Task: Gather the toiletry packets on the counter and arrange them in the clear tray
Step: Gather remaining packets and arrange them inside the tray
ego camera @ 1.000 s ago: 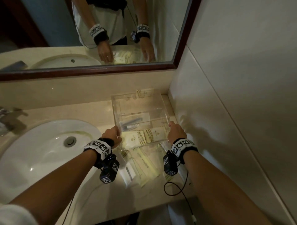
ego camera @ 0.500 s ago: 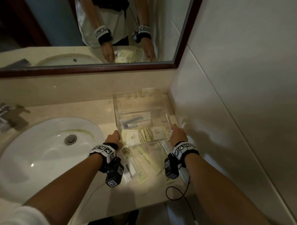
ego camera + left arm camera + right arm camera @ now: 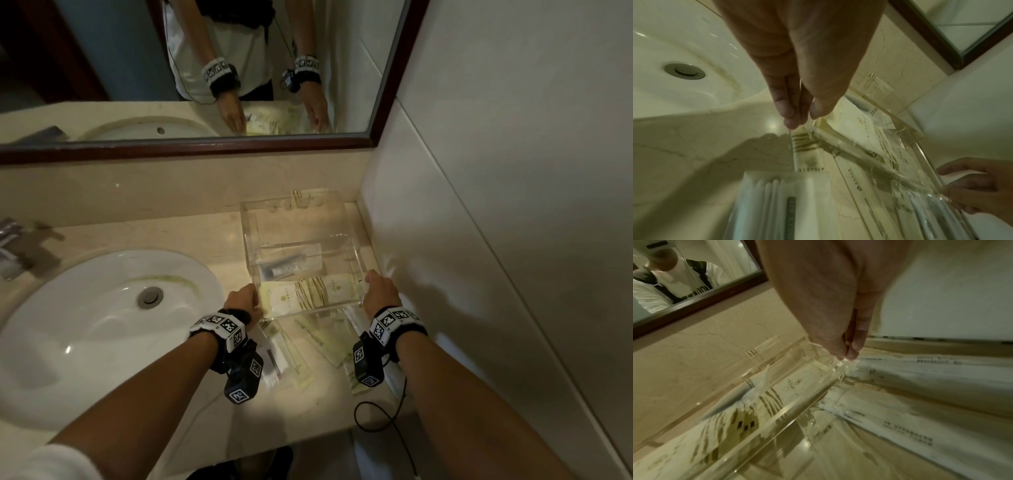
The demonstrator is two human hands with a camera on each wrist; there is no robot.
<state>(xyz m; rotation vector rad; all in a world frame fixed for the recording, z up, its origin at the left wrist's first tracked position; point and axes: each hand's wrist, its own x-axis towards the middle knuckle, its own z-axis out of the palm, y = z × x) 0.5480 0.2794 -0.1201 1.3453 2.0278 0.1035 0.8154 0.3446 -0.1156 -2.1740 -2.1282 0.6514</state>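
The clear tray stands on the counter by the right wall, and I hold its two near corners. My left hand pinches the near left corner. My right hand pinches the near right corner. A cream packet with gold stripes lies inside along the front, with a clear packet holding a dark item behind it. Several loose packets lie on the counter under and before the tray's near edge. Among them is a cotton swab packet.
A white sink basin fills the counter to the left, with a tap at its far edge. The side wall runs close along the tray's right. A framed mirror hangs behind. A wrist cable dangles over the counter's front edge.
Both hands and the tray's near edge have drifted slightly toward me, over the loose packets. The grip on both corners is unchanged.
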